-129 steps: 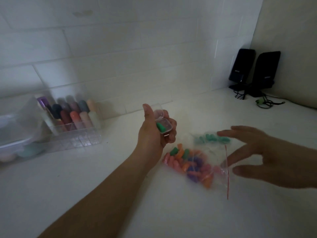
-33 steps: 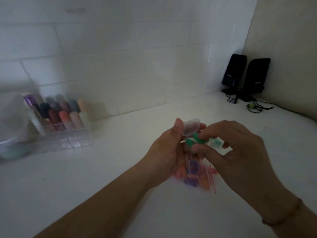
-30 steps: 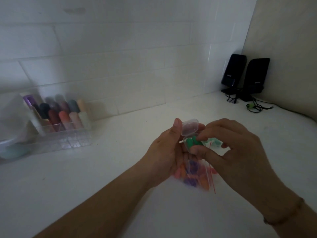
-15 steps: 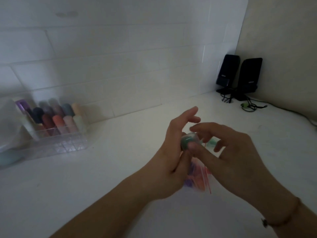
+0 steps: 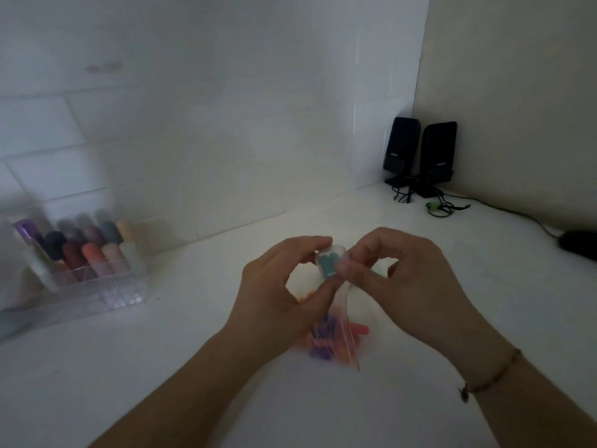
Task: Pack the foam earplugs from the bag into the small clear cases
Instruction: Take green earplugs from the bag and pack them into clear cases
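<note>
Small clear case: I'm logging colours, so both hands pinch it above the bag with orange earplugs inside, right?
Not orange. The head view shows green earplugs inside the small clear case; left hand and right hand pinch it above the bag.

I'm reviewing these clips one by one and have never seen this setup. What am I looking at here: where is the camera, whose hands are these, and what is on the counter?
There is no machine here. The one picture comes from a camera worn on a person's head, looking forward and down at their own two bare hands. The left hand and right hand together pinch a small clear case with green earplugs inside; it appears closed, though blur makes that uncertain. Below the hands, a clear bag of orange, pink and purple foam earplugs lies on the white counter. At the left stands a clear organiser of coloured tubes, and in the far corner two black speakers with cables.
</note>
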A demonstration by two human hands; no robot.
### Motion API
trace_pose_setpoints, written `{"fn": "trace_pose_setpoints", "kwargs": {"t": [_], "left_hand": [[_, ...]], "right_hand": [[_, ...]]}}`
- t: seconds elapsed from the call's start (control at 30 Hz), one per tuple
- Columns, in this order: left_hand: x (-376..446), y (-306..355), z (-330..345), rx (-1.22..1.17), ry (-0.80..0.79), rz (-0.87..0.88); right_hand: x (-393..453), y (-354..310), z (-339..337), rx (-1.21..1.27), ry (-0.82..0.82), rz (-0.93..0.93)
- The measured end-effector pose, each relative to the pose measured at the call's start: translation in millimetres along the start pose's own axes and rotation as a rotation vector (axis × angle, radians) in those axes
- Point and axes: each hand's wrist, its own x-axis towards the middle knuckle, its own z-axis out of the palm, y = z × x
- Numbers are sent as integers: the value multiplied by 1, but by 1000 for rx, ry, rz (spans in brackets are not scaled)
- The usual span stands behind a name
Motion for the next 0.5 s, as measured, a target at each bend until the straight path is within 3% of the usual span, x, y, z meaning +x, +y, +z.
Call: {"fn": "trace_pose_setpoints", "kwargs": {"t": [0.07,0.13,0.2,0.3,0.5], "left_hand": [[13,5,4,10,-70,-104],[34,7,14,28,-234,-175],[57,5,32,29,-396,-192],[78,0,64,82,-565,-197],[83,-21,104,260,-791,-215]], "right_hand": [[11,10,-17,25,249,22],[21,24,-38,121,551,65],[27,39,-55,113,743,110],[29,55,-64,-25,815,131],[27,67,-66,-112,746,191]]}}
